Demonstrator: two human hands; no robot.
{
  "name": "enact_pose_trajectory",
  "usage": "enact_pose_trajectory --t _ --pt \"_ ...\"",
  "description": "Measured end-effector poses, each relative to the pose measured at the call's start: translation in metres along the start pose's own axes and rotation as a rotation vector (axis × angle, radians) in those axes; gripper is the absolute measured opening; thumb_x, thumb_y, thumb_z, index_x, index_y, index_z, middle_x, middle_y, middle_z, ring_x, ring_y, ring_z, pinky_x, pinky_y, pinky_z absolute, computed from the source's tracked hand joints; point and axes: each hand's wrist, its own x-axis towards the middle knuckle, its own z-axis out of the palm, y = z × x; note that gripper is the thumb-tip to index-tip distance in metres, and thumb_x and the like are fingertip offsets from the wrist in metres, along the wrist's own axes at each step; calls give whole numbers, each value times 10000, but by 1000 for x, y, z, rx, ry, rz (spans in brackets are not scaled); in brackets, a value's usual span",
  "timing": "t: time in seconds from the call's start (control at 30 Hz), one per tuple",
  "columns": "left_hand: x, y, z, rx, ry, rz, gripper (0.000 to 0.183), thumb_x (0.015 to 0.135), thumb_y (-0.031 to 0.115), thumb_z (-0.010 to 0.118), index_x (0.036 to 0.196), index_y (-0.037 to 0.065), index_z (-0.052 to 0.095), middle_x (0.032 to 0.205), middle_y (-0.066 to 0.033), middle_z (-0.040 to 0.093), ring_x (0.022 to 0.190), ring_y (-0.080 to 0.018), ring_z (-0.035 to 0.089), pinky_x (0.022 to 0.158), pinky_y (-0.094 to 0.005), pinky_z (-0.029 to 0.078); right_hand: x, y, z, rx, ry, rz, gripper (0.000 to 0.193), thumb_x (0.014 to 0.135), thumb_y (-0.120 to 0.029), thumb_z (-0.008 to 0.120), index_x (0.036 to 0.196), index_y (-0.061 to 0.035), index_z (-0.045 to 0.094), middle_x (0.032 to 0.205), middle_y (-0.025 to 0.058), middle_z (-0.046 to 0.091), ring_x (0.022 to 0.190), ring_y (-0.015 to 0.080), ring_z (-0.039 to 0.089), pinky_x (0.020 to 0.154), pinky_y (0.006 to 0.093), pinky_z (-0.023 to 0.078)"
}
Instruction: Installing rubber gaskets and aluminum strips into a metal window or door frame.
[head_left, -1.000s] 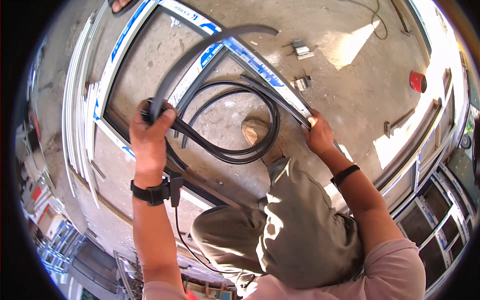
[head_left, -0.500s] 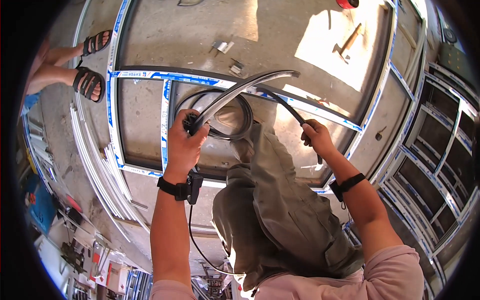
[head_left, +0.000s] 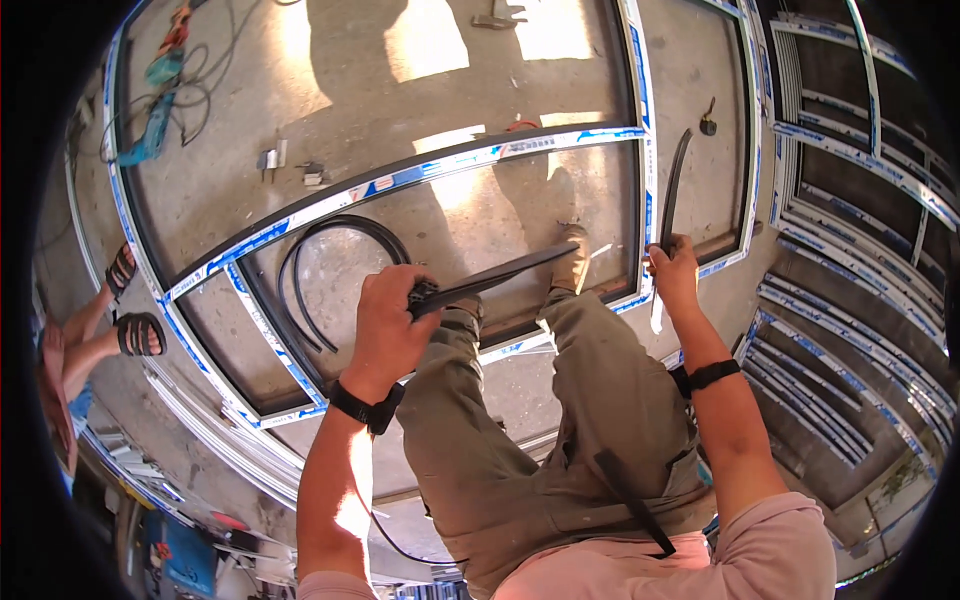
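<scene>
My left hand [head_left: 385, 325] is closed round a folded bundle of black rubber strip [head_left: 505, 275], which points out to the right above my knees. To the right, my right hand [head_left: 677, 275] grips a single length of black rubber strip [head_left: 675, 185]; it stands up beyond the fingers beside the frame's right bar. Whether the two held lengths join cannot be seen. A dark strip [head_left: 635, 500] also lies across my trousers. Below and around my hands is a large metal frame [head_left: 455, 163] with blue-and-white film. Inside it, a loose coil of black strip [head_left: 350, 222] lies left of my left hand.
Small metal pieces [head_left: 275, 158], a hammer [head_left: 497, 20] and a corded teal power tool [head_left: 158, 125] lie within the frame. Another person's sandalled foot [head_left: 140, 335] is at the left. More filmed frames [head_left: 850, 140] are stacked at the right, white profiles [head_left: 215, 430] at lower left.
My view has swung to the right. My hands have moved farther apart, the right one out to the frame's right bar. The held strip no longer crosses between them in an arch.
</scene>
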Motion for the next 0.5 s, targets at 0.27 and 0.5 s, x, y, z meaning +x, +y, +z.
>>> enact_pose_trajectory --t 0.27,0.5 --pt "92 45 174 133 -366 177 296 721 123 742 979 71 606 882 -92 638 883 -315 591 785 -405 410 69 122 -51 -164 -39 65 420 777 -168 727 1066 37 500 871 173 651 748 262 690 657 359 543" --pt "158 38 311 377 -697 147 339 782 153 724 1068 71 562 916 -119 656 965 -317 602 861 -450 423 107 186 -67 -461 -11 3 381 814 -183 708 1074 -38 470 842 190 672 767 367 679 722 446 531"
